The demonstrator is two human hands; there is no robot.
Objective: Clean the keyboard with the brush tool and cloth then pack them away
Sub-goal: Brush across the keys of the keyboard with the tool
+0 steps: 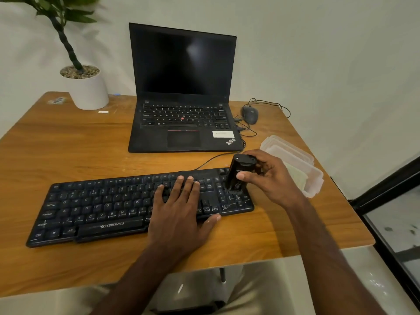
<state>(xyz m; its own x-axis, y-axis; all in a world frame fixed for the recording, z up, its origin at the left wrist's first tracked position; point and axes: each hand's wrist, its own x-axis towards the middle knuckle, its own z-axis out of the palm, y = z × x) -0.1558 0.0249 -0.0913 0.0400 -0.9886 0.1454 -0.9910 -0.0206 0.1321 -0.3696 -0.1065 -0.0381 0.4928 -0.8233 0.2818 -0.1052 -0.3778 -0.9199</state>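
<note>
A plant (68, 30) in a white pot (88, 92) stands at the far left corner of the wooden tabletop (79, 144). A small white scrap (103, 112) lies just in front of the pot.

The black keyboard (91, 208) lies across the near middle of the tabletop, its left end nearer the person and its right end angled away. Its cable (211, 159) runs from the back edge toward the laptop (184, 92), which stands open behind it with a dark screen.

The left hand (179, 212) rests flat on the right-middle part of the keyboard, fingers straight and spread over the keys, thumb lying off the front edge on the tabletop. Its grip is wide and holds nothing.

The right hand (268, 178) holds the black brush tool (239, 173) upright over the number pad at the keyboard's right end. The grip wraps the tool's body, thumb on the near side and fingers round the top and far side. The bristle end points down and touches the keys.

A wired mouse (250, 114) sits to the right of the laptop, its cord looping behind it. Near the right edge of the tabletop, just behind the right hand, lies a clear plastic box (316, 178) with its lid (286, 148) set beside it on the far side. A pale cloth (295, 176) lies folded inside the box.
</note>
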